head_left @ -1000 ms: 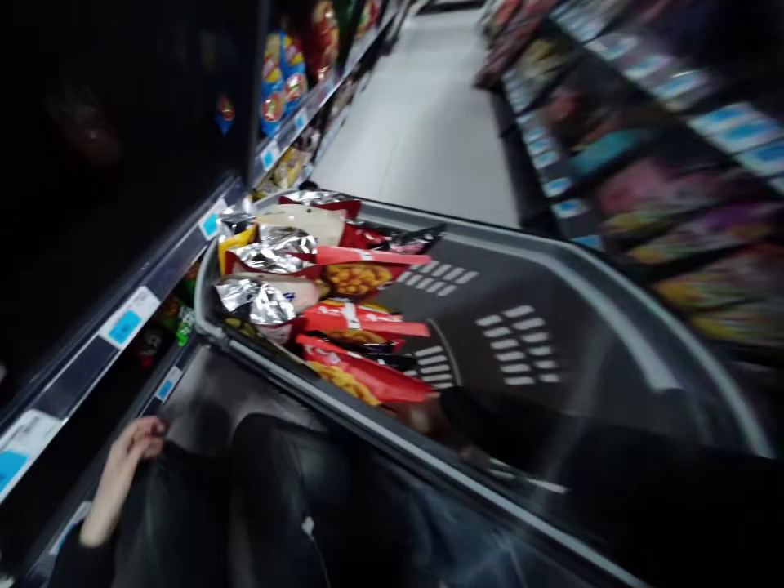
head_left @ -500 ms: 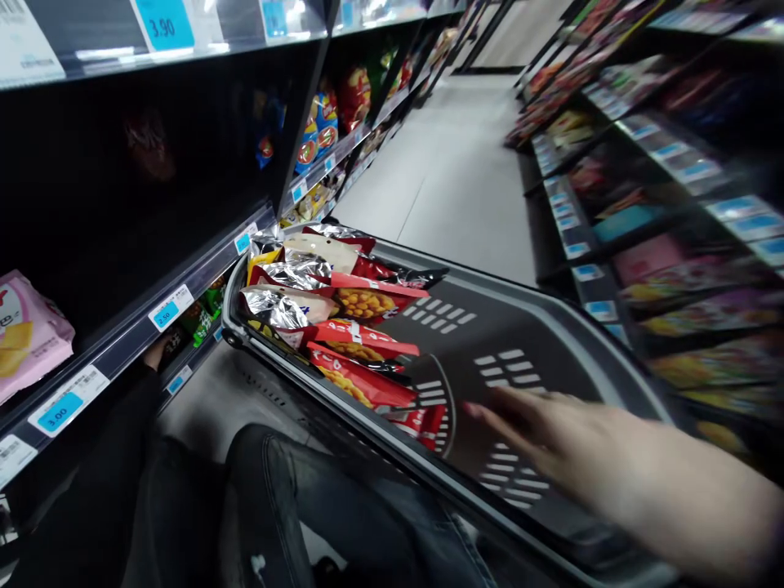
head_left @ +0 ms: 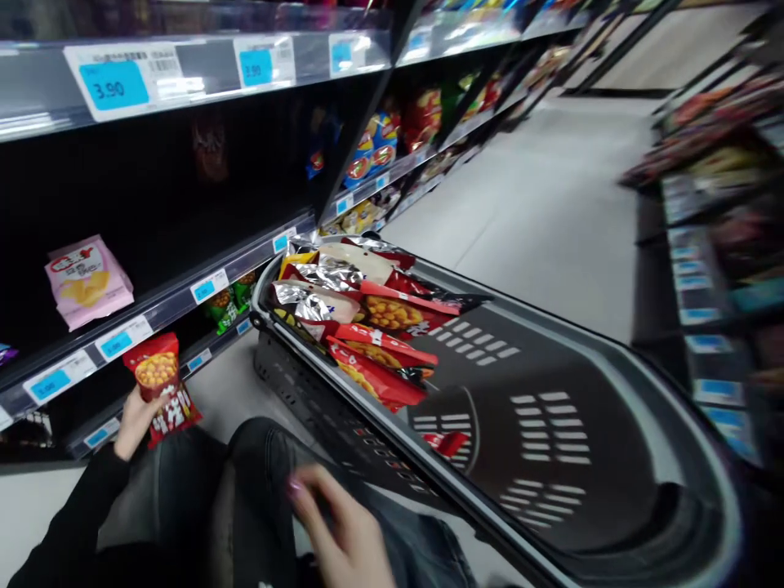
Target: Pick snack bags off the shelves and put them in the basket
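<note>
My left hand (head_left: 133, 420) grips a red snack bag (head_left: 158, 374), printed with a heap of yellow nuggets, just in front of the lower shelf edge. Above my knees is my right hand (head_left: 350, 527), slightly blurred, with thumb and forefinger apart and nothing visible between them. To its right stands a dark grey shopping basket (head_left: 551, 359) with a slotted bottom. Several red snack bags (head_left: 392, 314) and silver-backed bags (head_left: 331, 278) lie in its far-left end, and another small red piece of packaging (head_left: 450, 443) shows against its near wall.
A pink snack bag (head_left: 90, 282) lies on the shelf to the left, behind price labels (head_left: 122, 336). Green bags (head_left: 224, 309) sit on the bottom shelf. Blue chip bags (head_left: 372, 151) stand farther along. A pale aisle floor (head_left: 539, 180) runs between this shelving and the blurred right-hand shelves.
My left hand has come out of the bottom shelf holding the red snack bag. My right hand has moved from over the basket to above my knees. The view has shifted left.
</note>
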`<state>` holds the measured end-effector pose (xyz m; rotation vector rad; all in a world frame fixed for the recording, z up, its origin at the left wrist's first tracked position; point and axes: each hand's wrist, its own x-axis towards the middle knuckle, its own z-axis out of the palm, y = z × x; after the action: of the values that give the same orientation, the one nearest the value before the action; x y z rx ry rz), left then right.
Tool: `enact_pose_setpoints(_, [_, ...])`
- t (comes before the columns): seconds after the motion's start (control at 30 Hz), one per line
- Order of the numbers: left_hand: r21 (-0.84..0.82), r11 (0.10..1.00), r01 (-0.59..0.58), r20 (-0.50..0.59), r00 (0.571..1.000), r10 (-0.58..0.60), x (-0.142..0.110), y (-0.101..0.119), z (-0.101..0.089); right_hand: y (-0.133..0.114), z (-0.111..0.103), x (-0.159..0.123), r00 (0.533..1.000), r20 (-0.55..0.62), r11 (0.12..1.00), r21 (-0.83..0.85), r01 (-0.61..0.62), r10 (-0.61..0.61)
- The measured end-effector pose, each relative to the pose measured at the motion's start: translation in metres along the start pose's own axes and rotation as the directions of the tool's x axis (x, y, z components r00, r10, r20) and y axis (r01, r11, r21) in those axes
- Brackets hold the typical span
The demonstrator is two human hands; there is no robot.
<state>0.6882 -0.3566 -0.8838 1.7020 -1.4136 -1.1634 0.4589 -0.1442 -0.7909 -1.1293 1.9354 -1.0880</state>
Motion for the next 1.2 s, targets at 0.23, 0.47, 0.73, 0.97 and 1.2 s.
enact_pose_setpoints(0.23, [-0.076,0.990,-0.121,0.245,0.960,0.136,-0.133,0.062,-0.040,-0.023,0.078,0.004,0.846,0.494,0.813,0.565,-0.138,-0.200])
enact_pose_setpoints(0.47, [0.109,0.934,-0.341,0.189,0.929,0.318,-0.162,0.099,-0.036,-0.034,0.065,-0.023,0.873,0.472,0.620,0.723,-0.304,-0.124])
enact_pose_setpoints(0.73, [0.099,0.912,-0.398,0.222,0.902,0.370,-0.168,0.096,-0.024,-0.027,0.056,-0.031,0.908,0.415,0.608,0.735,-0.300,-0.053])
enact_pose_setpoints(0.97, [0.124,0.926,-0.358,0.273,0.909,0.315,-0.161,0.097,-0.020,-0.025,0.058,-0.028,0.911,0.413,0.547,0.762,-0.347,0.002])
enact_pose_setpoints(1.2, [0.205,0.948,-0.243,0.379,0.913,0.152,-0.136,0.092,-0.015,-0.027,0.060,-0.013,0.825,0.543,0.473,0.691,-0.546,0.159])
